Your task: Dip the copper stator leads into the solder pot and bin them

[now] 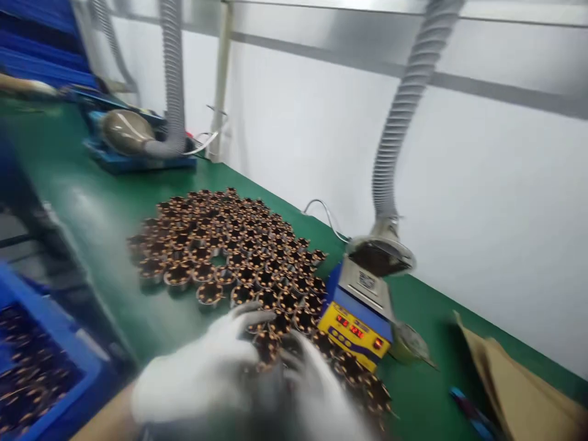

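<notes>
Both my hands wear white gloves and meet at the bottom middle of the view, smeared by motion. My left hand [202, 373] curls its fingers over a copper-wound round stator [266, 349] at the near edge of a big cluster of such stators [225, 251] on the green table [92, 214]. My right hand [316, 392] is close against it from the right, its fingers touching the same part or one beside it; I cannot tell which. More stators lie under and to the right of my right hand.
A blue and yellow soldering station with a red display [358, 318] stands just right of the cluster, under a grey fume hose [399, 128]. A blue bin of stators [32, 367] is at lower left. A second hose [172, 73], brown cardboard [514, 386].
</notes>
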A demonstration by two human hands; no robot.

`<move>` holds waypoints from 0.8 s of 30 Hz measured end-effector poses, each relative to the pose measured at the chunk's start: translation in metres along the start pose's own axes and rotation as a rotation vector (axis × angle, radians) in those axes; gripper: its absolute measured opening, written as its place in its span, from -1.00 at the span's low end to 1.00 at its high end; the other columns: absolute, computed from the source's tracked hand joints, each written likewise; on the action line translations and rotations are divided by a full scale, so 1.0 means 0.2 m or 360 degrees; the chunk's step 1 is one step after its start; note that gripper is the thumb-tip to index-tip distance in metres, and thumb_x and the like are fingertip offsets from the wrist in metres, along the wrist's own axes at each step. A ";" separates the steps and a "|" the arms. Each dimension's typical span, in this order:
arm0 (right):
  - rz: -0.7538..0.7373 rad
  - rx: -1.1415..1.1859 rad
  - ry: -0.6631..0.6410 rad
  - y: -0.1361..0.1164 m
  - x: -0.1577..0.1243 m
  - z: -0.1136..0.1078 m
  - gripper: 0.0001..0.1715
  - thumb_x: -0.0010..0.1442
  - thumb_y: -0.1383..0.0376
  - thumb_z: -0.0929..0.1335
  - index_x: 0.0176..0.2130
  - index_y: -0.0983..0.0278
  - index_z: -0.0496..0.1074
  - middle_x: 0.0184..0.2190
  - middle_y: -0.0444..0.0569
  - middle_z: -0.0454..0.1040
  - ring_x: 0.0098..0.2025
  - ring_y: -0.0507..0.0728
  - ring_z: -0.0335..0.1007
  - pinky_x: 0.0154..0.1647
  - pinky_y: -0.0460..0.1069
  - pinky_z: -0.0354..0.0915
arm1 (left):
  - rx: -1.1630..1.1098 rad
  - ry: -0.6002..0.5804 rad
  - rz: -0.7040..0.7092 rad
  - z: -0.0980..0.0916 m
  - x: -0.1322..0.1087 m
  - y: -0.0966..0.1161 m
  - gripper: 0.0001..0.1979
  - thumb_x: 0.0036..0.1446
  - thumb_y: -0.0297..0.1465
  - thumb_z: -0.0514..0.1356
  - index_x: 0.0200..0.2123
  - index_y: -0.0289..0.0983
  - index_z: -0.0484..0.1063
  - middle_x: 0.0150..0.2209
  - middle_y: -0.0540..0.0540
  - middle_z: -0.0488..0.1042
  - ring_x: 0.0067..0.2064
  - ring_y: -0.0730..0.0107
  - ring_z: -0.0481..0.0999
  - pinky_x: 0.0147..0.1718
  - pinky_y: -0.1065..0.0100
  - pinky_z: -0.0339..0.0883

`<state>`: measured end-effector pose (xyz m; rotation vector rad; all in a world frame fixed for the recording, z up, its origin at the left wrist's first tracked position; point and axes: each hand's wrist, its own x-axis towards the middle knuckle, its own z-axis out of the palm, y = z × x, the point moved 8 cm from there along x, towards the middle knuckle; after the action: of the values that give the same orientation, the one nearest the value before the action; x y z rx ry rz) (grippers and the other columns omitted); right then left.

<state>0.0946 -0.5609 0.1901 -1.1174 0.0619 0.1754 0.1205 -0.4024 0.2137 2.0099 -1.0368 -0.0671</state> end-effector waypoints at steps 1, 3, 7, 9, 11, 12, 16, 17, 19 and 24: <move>-0.0036 -0.0005 0.0055 0.01 -0.01 0.00 -0.47 -0.17 0.28 0.50 -0.14 0.27 0.41 -0.23 0.03 0.44 -0.04 0.21 0.30 -0.04 0.07 0.25 | -0.0128 -0.0056 0.0067 0.07 0.07 0.07 -0.79 0.00 -0.40 0.23 -0.23 -0.15 0.40 0.17 -0.05 0.06 0.18 0.08 0.03 0.12 0.06 0.09; -0.0154 0.0030 0.0209 0.02 -0.03 -0.04 -0.54 -0.13 0.22 0.48 -0.18 0.24 0.43 -0.25 0.03 0.44 -0.05 0.23 0.30 -0.06 0.10 0.27 | -0.0275 -0.0029 0.0061 0.20 0.17 0.14 -0.65 -0.03 -0.46 0.22 -0.12 -0.12 0.36 0.13 -0.08 0.12 0.15 0.12 0.12 0.11 0.12 0.13; -0.0290 0.0180 0.0465 0.01 -0.11 -0.17 -0.60 -0.10 0.16 0.44 -0.20 0.19 0.43 -0.27 0.00 0.45 -0.09 0.25 0.33 -0.07 0.16 0.29 | -0.0290 0.0068 -0.0030 0.42 0.22 0.13 -0.14 -0.18 -0.54 0.29 0.16 -0.02 -0.02 0.17 -0.10 0.06 0.18 0.13 0.05 0.18 0.08 0.00; -0.0325 0.0206 0.0468 0.00 -0.14 -0.19 -0.55 -0.18 0.17 0.47 -0.22 0.20 0.44 -0.27 0.01 0.45 -0.07 0.28 0.32 -0.05 0.18 0.28 | -0.0365 0.0008 -0.0006 0.47 0.23 0.13 -0.18 -0.14 -0.52 0.29 0.15 0.04 0.00 0.16 -0.03 0.09 0.18 0.17 0.06 0.19 0.10 -0.03; -0.0304 0.0241 0.0386 -0.01 -0.16 -0.17 -0.45 -0.26 0.17 0.50 -0.20 0.22 0.43 -0.28 0.02 0.45 -0.07 0.29 0.32 -0.06 0.17 0.28 | -0.0579 -0.0026 0.0030 0.48 0.26 0.14 -0.51 0.01 -0.42 0.22 0.02 0.03 0.24 0.09 0.03 0.22 0.13 0.22 0.15 0.16 0.19 0.04; -0.0272 0.0266 0.0335 0.00 -0.16 -0.16 -0.40 -0.28 0.16 0.50 -0.17 0.24 0.42 -0.29 0.03 0.45 -0.09 0.29 0.34 -0.09 0.16 0.29 | -0.0732 -0.0005 -0.0001 0.47 0.27 0.13 -0.71 0.08 -0.36 0.17 -0.09 -0.02 0.36 0.01 0.01 0.31 0.07 0.24 0.23 0.12 0.25 0.11; -0.0083 0.0383 0.0176 0.04 -0.20 -0.11 -0.28 -0.25 0.14 0.49 -0.08 0.30 0.35 -0.35 0.07 0.45 -0.22 0.28 0.42 -0.26 0.16 0.35 | -0.1196 0.0386 -0.0592 0.41 0.27 -0.05 -0.67 0.15 -0.13 0.05 -0.24 -0.25 0.40 -0.19 -0.12 0.42 -0.07 0.20 0.37 -0.05 0.29 0.31; -0.0059 0.0401 0.0163 0.04 -0.22 -0.12 -0.29 -0.23 0.12 0.48 -0.07 0.30 0.35 -0.35 0.08 0.46 -0.24 0.28 0.42 -0.28 0.17 0.36 | -0.1191 0.0456 -0.0729 0.41 0.25 -0.09 -0.61 0.13 -0.09 0.05 -0.17 -0.26 0.37 -0.14 -0.15 0.40 -0.03 0.16 0.35 -0.03 0.25 0.30; -0.0033 0.0429 0.0149 0.05 -0.23 -0.13 -0.36 -0.14 0.07 0.44 -0.09 0.30 0.35 -0.33 0.10 0.46 -0.24 0.27 0.42 -0.29 0.18 0.36 | -0.1071 0.0309 -0.0760 0.42 0.22 -0.08 -0.54 0.07 -0.10 0.11 -0.03 -0.24 0.29 -0.02 -0.18 0.32 0.05 0.10 0.27 0.04 0.16 0.22; -0.0070 0.0468 0.0252 0.06 -0.24 -0.16 -0.58 0.01 0.03 0.34 -0.20 0.25 0.40 -0.30 0.07 0.46 -0.18 0.23 0.40 -0.21 0.14 0.35 | -0.0656 -0.0280 -0.0293 0.48 0.25 0.16 -0.25 -0.26 -0.44 0.32 0.07 -0.01 0.19 0.12 -0.02 0.17 0.15 0.10 0.13 0.17 0.11 -0.01</move>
<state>0.0464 -0.5907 0.1718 -0.8364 0.1983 0.0361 0.0951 -0.5109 0.1903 1.7341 -0.8586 -0.5223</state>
